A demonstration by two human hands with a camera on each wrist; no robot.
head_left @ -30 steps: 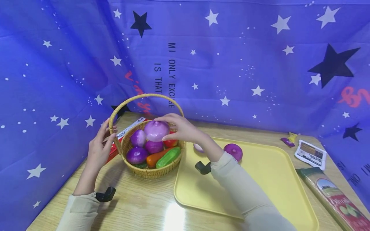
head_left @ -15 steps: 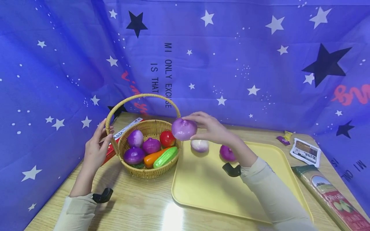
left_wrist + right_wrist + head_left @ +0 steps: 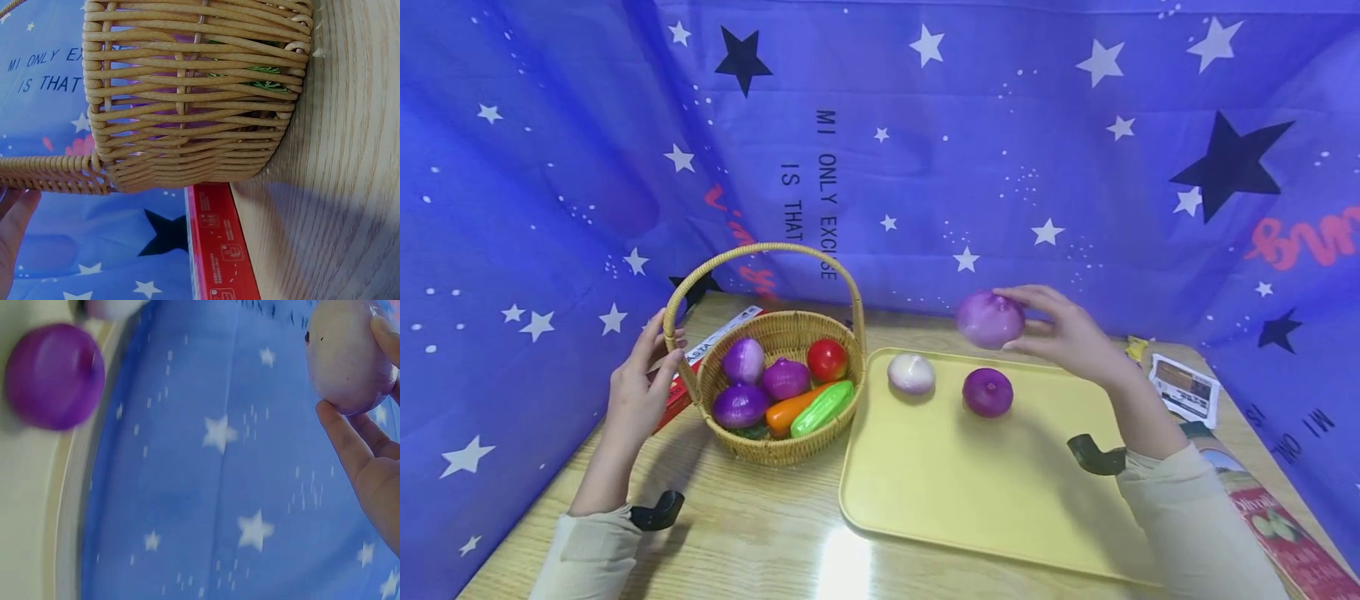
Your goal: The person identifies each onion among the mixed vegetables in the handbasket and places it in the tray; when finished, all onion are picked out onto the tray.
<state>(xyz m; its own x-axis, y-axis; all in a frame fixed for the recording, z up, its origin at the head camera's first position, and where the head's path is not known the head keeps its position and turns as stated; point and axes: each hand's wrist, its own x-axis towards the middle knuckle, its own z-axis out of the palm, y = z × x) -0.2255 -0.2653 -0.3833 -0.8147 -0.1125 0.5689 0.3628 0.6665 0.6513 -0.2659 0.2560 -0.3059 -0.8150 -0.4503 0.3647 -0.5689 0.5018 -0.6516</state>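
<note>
The blue star-printed cloth backdrop (image 3: 1000, 125) carries black lettering, "MI ONLY EXCUSE" beside "IS THAT" (the left wrist view shows it too). The right hand (image 3: 1067, 333) pinches a smooth, round, pale purple plastic onion (image 3: 990, 319) between thumb and curled fingers, held in the air above the far edge of the glossy yellow plastic tray (image 3: 1000, 500). A white onion (image 3: 911, 372) and a dark purple onion (image 3: 987, 392) sit on the tray. The left hand (image 3: 636, 387) rests loosely open against the woven wicker basket (image 3: 782, 446), at the handle's base. A red carton (image 3: 219, 250) lies just behind it, print unreadable.
</note>
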